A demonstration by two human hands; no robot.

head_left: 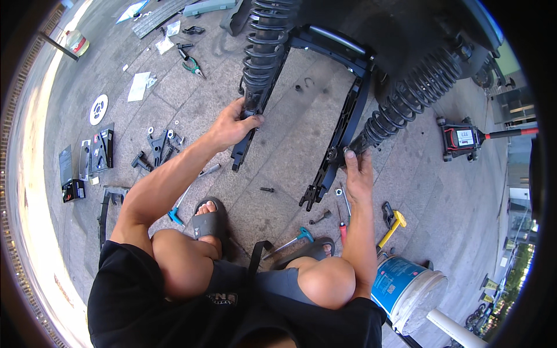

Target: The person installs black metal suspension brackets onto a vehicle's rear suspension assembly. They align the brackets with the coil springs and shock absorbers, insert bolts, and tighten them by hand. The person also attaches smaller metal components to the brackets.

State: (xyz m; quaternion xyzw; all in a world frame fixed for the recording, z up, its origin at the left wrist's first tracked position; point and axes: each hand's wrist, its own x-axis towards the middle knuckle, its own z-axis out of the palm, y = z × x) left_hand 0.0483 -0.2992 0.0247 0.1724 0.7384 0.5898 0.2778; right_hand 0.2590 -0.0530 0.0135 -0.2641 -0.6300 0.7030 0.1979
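Note:
Two black coil-spring shock absorbers hang down from a dark vehicle body, one on each side. My left hand (235, 124) is closed round the bottom end of the left shock absorber (264, 52), thumb across its front. At the foot of the right shock absorber (406, 101), my right hand (358, 174) is closed with the thumb up; its fingers are partly hidden. Between them a black forked swingarm (342, 116) extends toward me, its two arms ending free near my hands. Whether the shocks are joined to the arms I cannot tell.
A bolt (267, 189) lies on the paving before me. Around my feet are a blue-handled hex key (303, 235), a red-handled screwdriver (342, 229) and a yellow hammer (391, 229). A blue bucket (397, 284) stands right, a floor jack (461, 138) beyond. Left lie pliers (192, 66) and loose parts.

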